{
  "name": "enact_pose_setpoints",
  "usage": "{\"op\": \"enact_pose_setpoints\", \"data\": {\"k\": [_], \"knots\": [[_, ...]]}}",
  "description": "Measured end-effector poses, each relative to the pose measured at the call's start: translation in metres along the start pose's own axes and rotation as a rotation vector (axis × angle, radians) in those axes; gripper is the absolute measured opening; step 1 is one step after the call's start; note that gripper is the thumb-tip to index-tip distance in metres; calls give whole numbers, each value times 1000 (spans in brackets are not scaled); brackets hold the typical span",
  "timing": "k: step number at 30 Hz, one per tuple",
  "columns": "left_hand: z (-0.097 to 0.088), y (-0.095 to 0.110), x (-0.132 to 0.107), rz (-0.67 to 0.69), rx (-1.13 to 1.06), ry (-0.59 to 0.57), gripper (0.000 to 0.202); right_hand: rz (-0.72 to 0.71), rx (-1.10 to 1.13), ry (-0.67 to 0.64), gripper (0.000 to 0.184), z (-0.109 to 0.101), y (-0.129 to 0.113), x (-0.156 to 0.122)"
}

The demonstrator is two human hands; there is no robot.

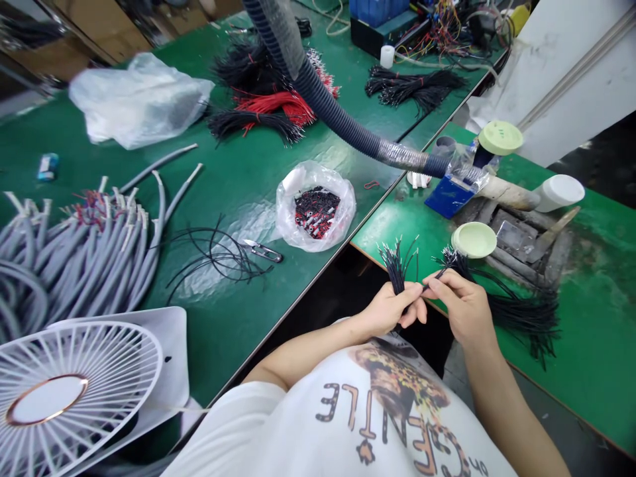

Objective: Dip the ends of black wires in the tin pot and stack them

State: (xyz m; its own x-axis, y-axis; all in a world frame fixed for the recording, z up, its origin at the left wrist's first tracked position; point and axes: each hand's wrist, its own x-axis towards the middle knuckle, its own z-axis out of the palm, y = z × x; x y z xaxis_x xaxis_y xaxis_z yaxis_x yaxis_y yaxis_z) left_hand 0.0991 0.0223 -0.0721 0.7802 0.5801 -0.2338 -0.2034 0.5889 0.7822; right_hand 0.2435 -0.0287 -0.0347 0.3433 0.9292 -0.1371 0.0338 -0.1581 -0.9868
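My left hand [397,308] is closed round a bundle of black wires [395,270], whose bare tips fan upward above the thumb. Close beside it, my right hand [461,298] pinches a dark wire end between thumb and forefinger, near the left fingertips. Whether that wire belongs to the held bundle, I cannot make out. Behind and right of my right hand, a second bundle of black wires [527,315] lies on the green bench, its stripped ends near a pale green lid [474,240].
A solder pot [511,232] sits at the right under a corrugated hose [342,126]. On the left table are a bag of small red and black parts [315,205], snips [263,250], grey cables [99,258], a white fan [84,391] and red wire bundles [273,103].
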Motion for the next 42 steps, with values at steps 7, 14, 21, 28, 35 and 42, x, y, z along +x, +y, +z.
{"op": "enact_pose_setpoints", "data": {"k": [7,14,21,28,35,42], "knots": [[3,-4,-1,65,68,65,59,20,23,23,18,4,8,-2],[1,-2,-3,44,188,-20,65,105,97,-96,19,-2,13,-1],[3,-12,1,-18,-28,-22,63,104,253,28,23,8,8,-7],[-2,-18,11,-95,-309,225,67,-28,351,158,26,-6,-33,-18],[-2,5,7,6,-194,249,54,20,-224,71,28,-21,-11,-29],[8,9,4,-35,-275,165,49,-36,-60,226,23,-2,4,-23]]}}
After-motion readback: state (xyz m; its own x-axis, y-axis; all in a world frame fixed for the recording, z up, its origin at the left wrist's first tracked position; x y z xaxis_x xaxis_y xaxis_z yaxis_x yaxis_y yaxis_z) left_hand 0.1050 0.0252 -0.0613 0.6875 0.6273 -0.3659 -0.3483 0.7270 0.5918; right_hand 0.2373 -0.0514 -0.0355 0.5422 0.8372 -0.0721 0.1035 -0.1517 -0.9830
